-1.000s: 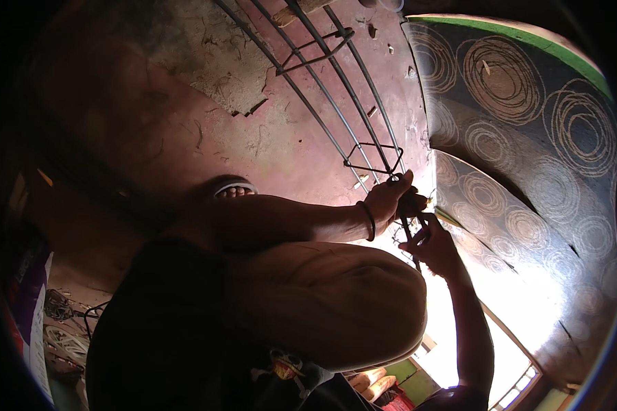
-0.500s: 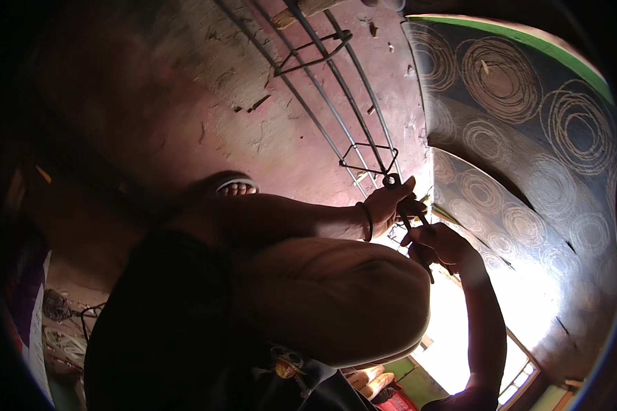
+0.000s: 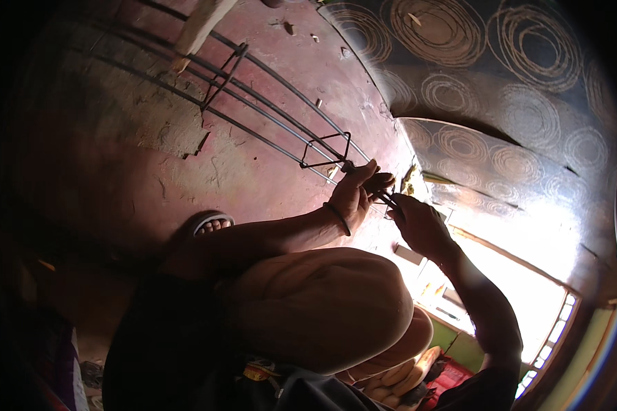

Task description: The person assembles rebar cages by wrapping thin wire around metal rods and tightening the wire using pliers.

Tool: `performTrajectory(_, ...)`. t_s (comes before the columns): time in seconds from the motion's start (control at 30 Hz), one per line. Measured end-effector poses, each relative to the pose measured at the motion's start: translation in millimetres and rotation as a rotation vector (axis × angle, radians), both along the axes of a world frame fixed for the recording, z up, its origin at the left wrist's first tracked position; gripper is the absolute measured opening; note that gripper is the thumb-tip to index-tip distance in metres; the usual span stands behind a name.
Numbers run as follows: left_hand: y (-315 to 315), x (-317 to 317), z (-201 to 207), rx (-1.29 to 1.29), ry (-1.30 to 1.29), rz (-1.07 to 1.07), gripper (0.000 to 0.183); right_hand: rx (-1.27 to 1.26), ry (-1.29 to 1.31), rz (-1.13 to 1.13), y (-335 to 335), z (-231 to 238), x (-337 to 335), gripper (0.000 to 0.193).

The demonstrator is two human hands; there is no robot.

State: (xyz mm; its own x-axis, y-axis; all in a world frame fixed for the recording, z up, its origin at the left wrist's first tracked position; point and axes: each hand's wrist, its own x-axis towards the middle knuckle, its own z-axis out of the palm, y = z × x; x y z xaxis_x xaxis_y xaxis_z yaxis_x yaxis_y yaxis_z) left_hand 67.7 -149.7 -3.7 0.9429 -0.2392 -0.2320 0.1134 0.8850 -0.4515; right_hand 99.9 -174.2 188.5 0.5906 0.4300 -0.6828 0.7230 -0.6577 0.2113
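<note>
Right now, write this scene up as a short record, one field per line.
Left hand: left hand beside the near square hoop, dark band on its wrist; exact grip unclear
Right hand: right hand closed on a dark two-handled tool
Workpiece: long metal rod frame with square hoops
Upper left: wood piece overlapping the rods in view
Floor: reddish floor, worn grey patch
Foot: sandalled foot, left of the left hand
Right side: dark sheet with ring patterns
Light: strong glare, lower right

the rod frame (image 3: 274, 106) now slants more flatly across the view.
</note>
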Motion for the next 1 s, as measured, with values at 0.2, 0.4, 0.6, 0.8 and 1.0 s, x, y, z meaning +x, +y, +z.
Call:
performTrajectory(0.2,7.7,-4.9,15.4,-0.005,-0.200,-0.039,0.044,0.180,0.783,-1.369,-22.2,20.9,13.8,0.028)
performTrajectory(0.4,13.4,4.7,20.4,-0.001,0.003,0.008,0.049,-0.196,-0.277,0.063,-21.8,-3.2,-50.5,0.075)
performTrajectory(0.6,26.3,-23.2,3.5,0.117,0.010,-0.139,0.028,0.042,0.418,-0.939,1.7,-0.6,-16.5,0.031)
performTrajectory(0.8,16.9,-34.5,-4.3,0.348,-0.215,-0.140,0.026,0.483,1.115,-1.352,-56.2,-3.0,-0.2,0.039)
performTrajectory(1.0,19.0,-30.5,-6.8,0.173,-0.316,-0.070,0.025,0.239,0.576,-1.107,-50.9,-7.0,-1.8,0.040)
